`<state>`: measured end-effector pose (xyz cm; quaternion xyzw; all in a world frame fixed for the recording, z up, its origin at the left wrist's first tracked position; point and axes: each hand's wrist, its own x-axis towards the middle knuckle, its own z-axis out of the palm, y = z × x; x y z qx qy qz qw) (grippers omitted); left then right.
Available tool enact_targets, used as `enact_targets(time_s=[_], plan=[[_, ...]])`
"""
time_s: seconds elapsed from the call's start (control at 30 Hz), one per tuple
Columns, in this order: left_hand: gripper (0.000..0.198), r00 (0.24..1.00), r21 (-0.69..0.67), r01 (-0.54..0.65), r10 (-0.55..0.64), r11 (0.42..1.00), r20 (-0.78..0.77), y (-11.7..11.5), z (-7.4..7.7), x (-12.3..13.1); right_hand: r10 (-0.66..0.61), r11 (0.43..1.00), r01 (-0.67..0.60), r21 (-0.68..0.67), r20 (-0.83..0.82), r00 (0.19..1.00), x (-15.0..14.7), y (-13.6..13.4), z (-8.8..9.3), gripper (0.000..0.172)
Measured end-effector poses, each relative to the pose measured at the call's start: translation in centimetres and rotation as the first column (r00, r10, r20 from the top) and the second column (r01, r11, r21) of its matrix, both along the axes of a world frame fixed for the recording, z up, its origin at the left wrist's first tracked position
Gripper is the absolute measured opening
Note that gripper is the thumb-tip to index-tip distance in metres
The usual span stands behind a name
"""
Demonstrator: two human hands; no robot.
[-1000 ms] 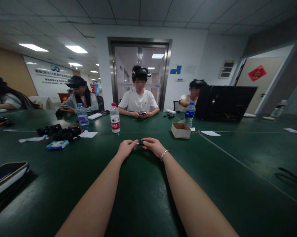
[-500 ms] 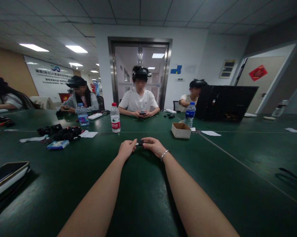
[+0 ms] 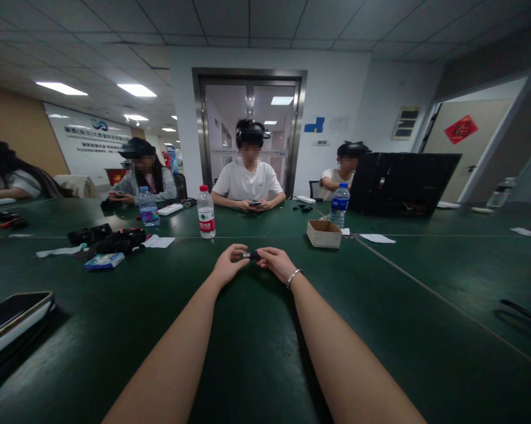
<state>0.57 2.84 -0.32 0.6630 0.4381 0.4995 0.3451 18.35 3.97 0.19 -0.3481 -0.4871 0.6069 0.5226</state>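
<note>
A small black stick-like object with a silvery end (image 3: 253, 255) is held just above the green tabletop, too small for me to make out its kind. My right hand (image 3: 277, 264), with a silver bracelet at the wrist, pinches the black end between thumb and fingers. At the silvery end is my left hand (image 3: 228, 264), its thumb below and its fingers curved above, loosely around that end. Both forearms reach in from the lower edge. Nearest beyond the hands stands a red-capped water bottle (image 3: 206, 213).
To the right are an open cardboard box (image 3: 324, 234), a blue-capped bottle (image 3: 339, 206) and a black monitor-like panel (image 3: 404, 185). On the left lie black gear (image 3: 119, 239), a blue packet (image 3: 104, 261) and a phone (image 3: 13, 312). Across the table sits a person (image 3: 248, 179) holding a phone.
My left fingers have loosened and spread a little at the silvery end. My right fingers have closed more tightly on the black end. The object stays in nearly the same place.
</note>
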Motion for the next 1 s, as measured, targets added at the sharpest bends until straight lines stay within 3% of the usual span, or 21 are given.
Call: enact_targets(time_s=[0.07,0.2,0.27,0.37,0.47,0.57,0.7,0.77,0.83,0.9,1.0], plan=[[0.062,0.999,-0.053,-0.035,0.036,0.998,0.027,0.16,-0.09,-0.04,0.001,1.000,-0.001,-0.002,-0.007,1.000,0.01,0.00,-0.01,0.008],[0.054,0.986,-0.164,-0.116,0.094,0.980,-0.137,0.05,-0.04,0.02,0.007,1.000,-0.007,-0.002,0.009,1.000,0.01,-0.09,0.04,0.008],[0.053,0.972,-0.117,-0.101,0.073,0.988,-0.221,-0.13,0.04,0.09,0.014,1.000,-0.014,0.006,0.018,1.000,0.04,-0.09,0.04,0.009],[0.041,0.987,-0.019,-0.039,0.035,0.999,-0.156,-0.22,0.06,0.14,0.016,1.000,-0.016,0.018,0.009,1.000,0.09,-0.05,0.01,0.010],[0.054,0.997,-0.073,-0.039,0.034,0.997,-0.068,-0.04,-0.06,0.14,0.017,1.000,-0.017,0.014,0.014,1.000,0.10,-0.06,0.06,0.009],[0.049,0.985,-0.148,-0.053,0.027,0.988,-0.170,0.01,-0.16,0.16,0.022,1.000,-0.022,0.008,0.033,0.999,0.07,-0.13,0.17,0.009],[0.036,0.980,-0.037,-0.056,0.048,0.998,-0.195,-0.32,-0.09,0.20,0.023,1.000,-0.023,0.009,0.026,0.999,0.06,-0.20,0.28,0.008],[0.056,0.993,-0.031,-0.067,0.064,0.997,-0.102,-0.39,-0.03,0.21,0.025,1.000,-0.025,0.014,0.025,0.999,0.05,-0.18,0.27,0.007],[0.059,0.996,-0.092,-0.073,0.067,0.993,-0.067,-0.31,0.01,0.23,0.030,0.999,-0.031,0.016,0.032,0.999,0.03,-0.14,0.22,0.007],[0.048,0.992,-0.152,-0.080,0.063,0.985,-0.112,-0.18,0.02,0.26,0.025,1.000,-0.026,0.014,0.036,0.999,-0.01,-0.07,0.14,0.007],[0.061,0.972,-0.154,-0.081,0.044,0.985,-0.229,-0.11,0.05,0.30,0.023,1.000,-0.024,0.014,0.035,0.999,-0.03,0.01,0.06,0.008]])
